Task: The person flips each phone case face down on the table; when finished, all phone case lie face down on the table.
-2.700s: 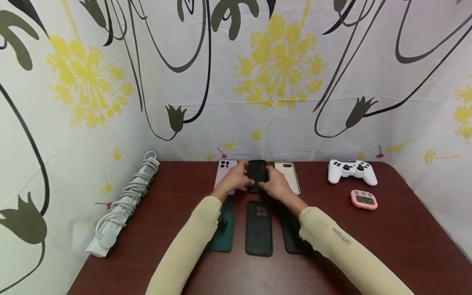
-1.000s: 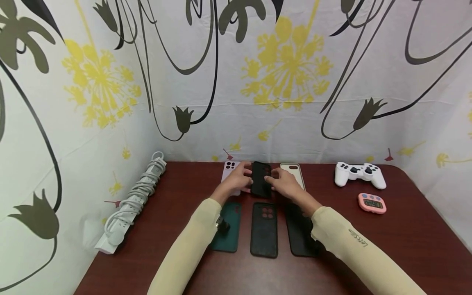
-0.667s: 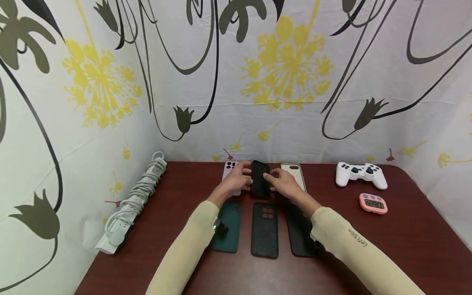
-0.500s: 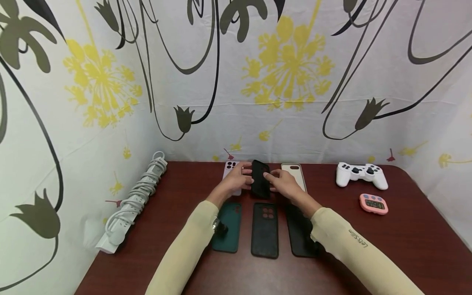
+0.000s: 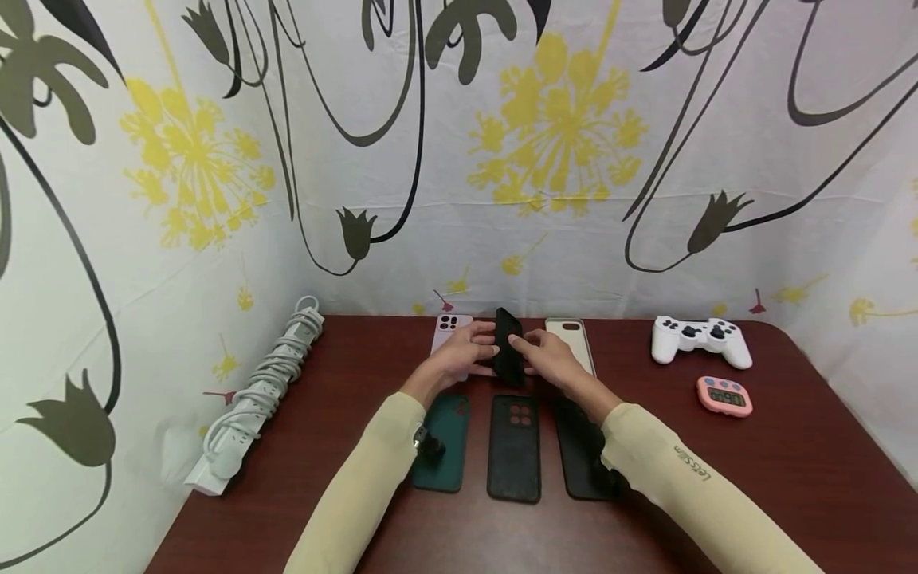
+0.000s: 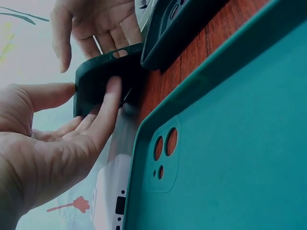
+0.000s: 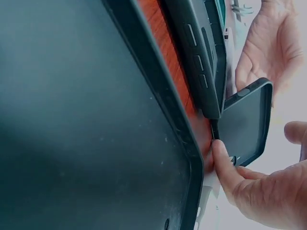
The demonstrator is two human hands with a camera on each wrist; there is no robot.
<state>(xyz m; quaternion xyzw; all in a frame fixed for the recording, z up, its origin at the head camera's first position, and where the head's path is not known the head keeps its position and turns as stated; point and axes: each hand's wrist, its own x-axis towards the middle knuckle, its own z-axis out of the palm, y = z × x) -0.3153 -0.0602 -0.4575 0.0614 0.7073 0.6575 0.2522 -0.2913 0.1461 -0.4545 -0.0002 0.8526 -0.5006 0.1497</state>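
At the back middle of the table a black phone case [image 5: 508,348] stands tilted up on a long edge between both hands. My left hand [image 5: 453,355] pinches it: in the left wrist view the thumb meets one edge and a finger [image 6: 111,91] lies along the case. From the other side my right hand [image 5: 554,359] touches it. In the right wrist view the right fingers [image 7: 225,160] are at its lower edge, with the thumb apart from it. A lilac phone case [image 5: 439,339] lies left, a cream phone case [image 5: 574,341] right.
Nearer lie a teal phone case [image 5: 452,462], a dark phone case [image 5: 514,458] and a black phone case [image 5: 577,454] partly under the right forearm. To the right are a white game controller [image 5: 701,339] and a pink timer [image 5: 724,396]. A cord-wrapped power strip [image 5: 258,391] lies left.
The black phone case lay flat at first between the hands. It has been raised onto its edge and turned steeper over the last half second. The hands have moved little.
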